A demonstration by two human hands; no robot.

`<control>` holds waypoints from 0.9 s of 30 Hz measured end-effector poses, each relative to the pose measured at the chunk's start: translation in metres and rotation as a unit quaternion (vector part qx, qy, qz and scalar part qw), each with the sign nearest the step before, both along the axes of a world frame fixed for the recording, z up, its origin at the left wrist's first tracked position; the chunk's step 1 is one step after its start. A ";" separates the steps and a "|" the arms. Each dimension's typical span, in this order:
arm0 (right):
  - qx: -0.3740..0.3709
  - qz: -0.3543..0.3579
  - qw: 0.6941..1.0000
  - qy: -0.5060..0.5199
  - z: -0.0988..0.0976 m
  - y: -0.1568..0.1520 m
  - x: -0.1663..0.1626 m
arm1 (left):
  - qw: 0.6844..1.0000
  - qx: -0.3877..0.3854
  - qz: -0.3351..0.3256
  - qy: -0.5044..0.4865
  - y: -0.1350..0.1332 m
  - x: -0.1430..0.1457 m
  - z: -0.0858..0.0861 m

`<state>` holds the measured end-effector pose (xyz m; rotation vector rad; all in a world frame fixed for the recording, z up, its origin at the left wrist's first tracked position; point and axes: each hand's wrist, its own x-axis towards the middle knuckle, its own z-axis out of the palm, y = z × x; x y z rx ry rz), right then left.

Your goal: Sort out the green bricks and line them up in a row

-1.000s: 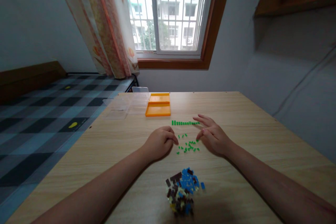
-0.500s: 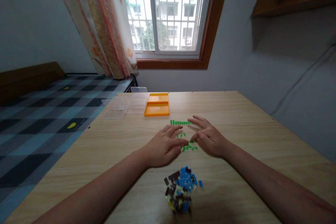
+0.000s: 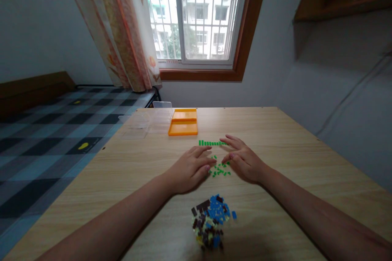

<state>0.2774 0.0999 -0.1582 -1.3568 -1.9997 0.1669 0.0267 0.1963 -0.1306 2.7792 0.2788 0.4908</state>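
Small loose green building bricks (image 3: 219, 170) lie scattered on the table between my two hands. My left hand (image 3: 192, 168) is over their left edge, fingers apart and pointing right; some bricks are partly hidden under its fingertips. On the other side, my right hand (image 3: 243, 159) has its fingers spread, the index fingertip down by the bricks at the right. Behind them runs a straight row of green bricks (image 3: 210, 143), its right end close to the right hand's upper fingers. I see nothing held in either hand.
Nearer to me sits a heap of mixed bricks, with blue bricks (image 3: 218, 209) and dark brown bricks (image 3: 202, 205). Farther back on the wooden table (image 3: 275, 138) are an open orange tray (image 3: 183, 133) and clear plastic boxes (image 3: 134, 126). A checked bed (image 3: 61, 130) stands left.
My left hand has drawn slightly to the left, and more of the scattered green bricks show beside its fingers. A few of them have shifted. My right hand has hardly moved.
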 end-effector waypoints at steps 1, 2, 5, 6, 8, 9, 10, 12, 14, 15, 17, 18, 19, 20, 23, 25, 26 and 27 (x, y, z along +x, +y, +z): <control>-0.001 0.000 1.000 0.001 0.000 0.000 0.000 | 1.000 -0.004 0.010 -0.008 0.000 0.000 -0.001; 0.000 -0.001 1.000 0.002 0.000 0.000 0.001 | 1.000 -0.006 0.017 -0.011 0.000 0.000 -0.001; 0.004 -0.009 1.000 0.005 -0.001 0.001 0.001 | 1.000 0.001 0.020 -0.011 -0.001 0.000 -0.001; 0.006 -0.013 1.000 0.006 -0.001 0.002 0.001 | 1.000 0.006 0.017 -0.008 -0.001 -0.001 0.000; 0.011 -0.018 1.000 0.008 -0.002 0.002 0.001 | 1.000 0.013 0.014 -0.004 -0.001 -0.001 0.000; 0.014 -0.020 1.000 0.010 -0.002 0.002 0.001 | 1.000 0.015 0.016 -0.004 -0.001 -0.001 -0.001; 0.017 -0.020 1.000 0.013 -0.001 0.002 0.001 | 1.000 0.014 0.020 -0.007 -0.001 -0.001 -0.001; 0.023 -0.013 0.999 0.017 -0.001 0.001 0.001 | 0.999 0.009 0.033 -0.021 0.001 -0.001 -0.003; 0.027 0.002 0.999 0.020 0.000 0.001 0.000 | 0.998 0.004 0.044 -0.039 0.002 -0.001 -0.004; 0.028 0.010 0.999 0.021 0.000 0.000 0.000 | 0.998 0.001 0.045 -0.044 0.003 -0.001 -0.004; 0.029 0.020 0.999 0.023 0.001 -0.001 -0.001 | 0.998 -0.003 0.041 -0.048 0.004 -0.001 -0.005; 0.029 0.019 0.999 0.025 0.001 -0.001 -0.001 | 0.998 -0.005 0.038 -0.050 0.004 -0.001 -0.005; 0.030 0.016 0.999 0.027 0.001 -0.001 -0.001 | 0.998 -0.007 0.035 -0.054 0.004 -0.002 -0.004; 0.031 0.010 0.999 0.029 0.001 -0.001 -0.001 | 0.997 -0.009 0.034 -0.063 0.004 -0.002 -0.004; 0.050 -0.017 0.998 0.040 0.001 0.000 0.000 | 0.994 -0.020 0.036 -0.102 0.004 -0.003 -0.001; 0.057 -0.026 0.997 0.046 0.003 0.000 0.001 | 0.992 -0.025 0.029 -0.117 0.002 -0.003 0.001; 0.053 -0.022 0.997 0.044 0.004 0.000 0.002 | 0.993 -0.025 0.019 -0.116 0.001 -0.003 0.002; 0.045 -0.014 0.998 0.037 0.006 0.000 0.003 | 0.994 -0.024 0.006 -0.110 -0.001 -0.003 0.003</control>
